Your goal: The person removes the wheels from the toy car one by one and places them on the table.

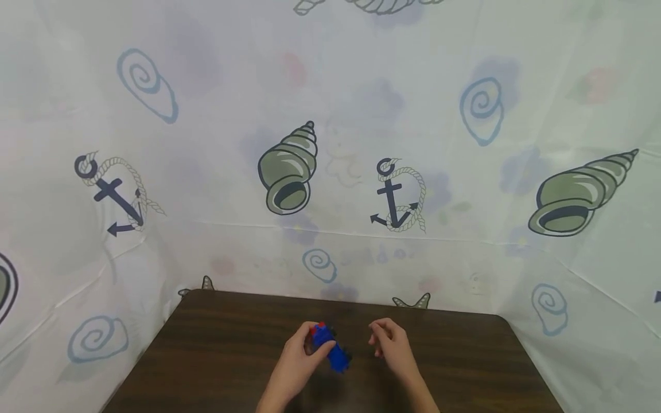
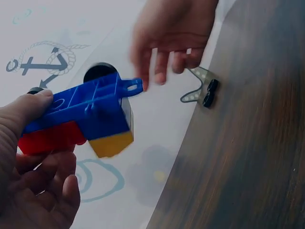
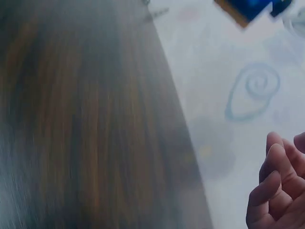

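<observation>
My left hand (image 1: pixel 296 358) grips a toy vehicle (image 1: pixel 330 349) above the table, its thumb on the blue base. In the left wrist view the toy (image 2: pixel 78 107) is tilted with its underside showing; it has red and yellow blocks, black wheels and a looped coupling at one end. To the right of the toy, my right hand (image 1: pixel 391 342) holds nothing, with its fingers loosely bent. In the right wrist view those fingers (image 3: pixel 271 191) are apart from the toy's blue and yellow end (image 3: pixel 245 9). A small black piece (image 2: pixel 209 93) appears near the table edge.
The dark wood-grain table (image 1: pixel 232 338) lies under both hands. A white cloth (image 1: pixel 341 97) printed with shells, anchors and starfish hangs behind it and at both sides. Whether the small black piece lies on the table is hard to tell.
</observation>
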`<state>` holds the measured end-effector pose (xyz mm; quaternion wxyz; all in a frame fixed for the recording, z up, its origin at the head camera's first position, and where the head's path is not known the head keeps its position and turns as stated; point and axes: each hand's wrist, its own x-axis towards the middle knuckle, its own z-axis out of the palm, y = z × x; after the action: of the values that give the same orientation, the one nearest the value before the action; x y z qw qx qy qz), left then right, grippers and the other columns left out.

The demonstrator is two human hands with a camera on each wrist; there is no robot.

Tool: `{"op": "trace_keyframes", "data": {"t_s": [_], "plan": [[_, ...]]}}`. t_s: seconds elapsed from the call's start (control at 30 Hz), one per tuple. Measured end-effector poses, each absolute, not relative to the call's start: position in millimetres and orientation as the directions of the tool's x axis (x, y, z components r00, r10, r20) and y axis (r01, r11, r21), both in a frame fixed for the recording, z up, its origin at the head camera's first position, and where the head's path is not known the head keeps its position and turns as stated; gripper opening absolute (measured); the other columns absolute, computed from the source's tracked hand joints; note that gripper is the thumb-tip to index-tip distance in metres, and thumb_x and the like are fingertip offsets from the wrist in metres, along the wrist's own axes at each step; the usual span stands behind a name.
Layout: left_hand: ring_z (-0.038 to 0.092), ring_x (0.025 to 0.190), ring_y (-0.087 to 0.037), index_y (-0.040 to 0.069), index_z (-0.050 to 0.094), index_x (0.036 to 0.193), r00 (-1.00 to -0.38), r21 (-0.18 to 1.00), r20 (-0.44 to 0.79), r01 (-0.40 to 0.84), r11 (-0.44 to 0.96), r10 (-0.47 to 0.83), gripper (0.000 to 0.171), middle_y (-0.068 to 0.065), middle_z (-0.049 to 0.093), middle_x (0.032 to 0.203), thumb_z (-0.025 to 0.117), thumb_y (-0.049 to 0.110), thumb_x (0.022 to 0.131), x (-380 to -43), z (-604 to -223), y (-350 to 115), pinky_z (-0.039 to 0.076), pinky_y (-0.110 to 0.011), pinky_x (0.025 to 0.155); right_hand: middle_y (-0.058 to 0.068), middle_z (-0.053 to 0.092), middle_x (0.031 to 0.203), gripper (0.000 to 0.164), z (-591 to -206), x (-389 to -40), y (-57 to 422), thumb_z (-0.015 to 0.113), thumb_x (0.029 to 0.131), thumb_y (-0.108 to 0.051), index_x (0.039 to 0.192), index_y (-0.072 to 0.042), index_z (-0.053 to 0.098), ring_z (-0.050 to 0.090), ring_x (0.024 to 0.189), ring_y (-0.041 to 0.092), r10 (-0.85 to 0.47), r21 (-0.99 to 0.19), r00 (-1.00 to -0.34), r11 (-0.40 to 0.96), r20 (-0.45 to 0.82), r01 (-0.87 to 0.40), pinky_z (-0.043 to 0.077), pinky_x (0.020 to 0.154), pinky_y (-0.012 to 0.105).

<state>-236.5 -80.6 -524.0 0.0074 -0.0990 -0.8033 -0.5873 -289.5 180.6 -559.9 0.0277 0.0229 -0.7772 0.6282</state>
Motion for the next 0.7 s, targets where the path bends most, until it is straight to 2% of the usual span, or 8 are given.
{"op": "trace_keyframes", "data": {"t_s": [0.2,0.37,0.57,0.7], "plan": [[0.059,0.08,-0.013,0.008,0.062,0.125,-0.979,0.936,0.126,0.171,0.307,0.161,0.046,-0.004,0.066,0.097,0.073,0.047,0.103,-234.0,-527.0,-72.2,0.051,-0.024,0.067,0.011,0.07,0.084,0.031,-539.6,-270.8,151.5,0.054,0.115,-0.034,0.114,-0.007,0.07,0.057,0.057,0.013,-0.128,-0.947,-0.983,0.277,0.13,-0.162,0.056,0.057,0.032],[0.06,0.082,-0.014,0.006,0.061,0.127,-0.976,0.944,0.121,0.17,0.283,0.181,0.046,-0.005,0.066,0.099,0.063,0.048,0.108,-233.3,-529.7,-65.2,0.051,-0.026,0.069,0.002,0.063,0.079,0.04,-521.9,-257.8,130.1,0.045,0.116,-0.046,0.108,-0.015,0.068,0.056,0.058,0.013,-0.202,-0.901,-0.96,0.349,0.194,-0.256,0.052,0.054,0.03],[0.063,0.093,-0.014,0.005,0.054,0.132,-0.957,0.94,0.168,0.227,0.255,0.235,0.044,-0.01,0.066,0.113,0.051,0.045,0.114,-232.3,-531.8,-60.7,0.054,-0.027,0.076,-0.014,0.057,0.07,0.033,-510.3,-245.9,112.2,0.041,0.116,-0.05,0.109,-0.028,0.065,0.051,0.057,0.001,-0.244,-0.688,-0.915,0.604,0.32,-0.402,0.042,0.054,0.024],[0.066,0.105,-0.019,0.005,0.045,0.139,-0.95,0.945,0.17,0.233,0.23,0.261,0.043,-0.015,0.066,0.124,0.044,0.042,0.117,-230.0,-531.4,-59.4,0.055,-0.03,0.081,-0.017,0.051,0.064,0.036,-506.9,-243.1,106.9,0.041,0.115,-0.053,0.109,-0.028,0.065,0.046,0.052,-0.001,-0.24,-0.551,-0.895,0.718,0.376,-0.424,0.038,0.05,0.024]]}}
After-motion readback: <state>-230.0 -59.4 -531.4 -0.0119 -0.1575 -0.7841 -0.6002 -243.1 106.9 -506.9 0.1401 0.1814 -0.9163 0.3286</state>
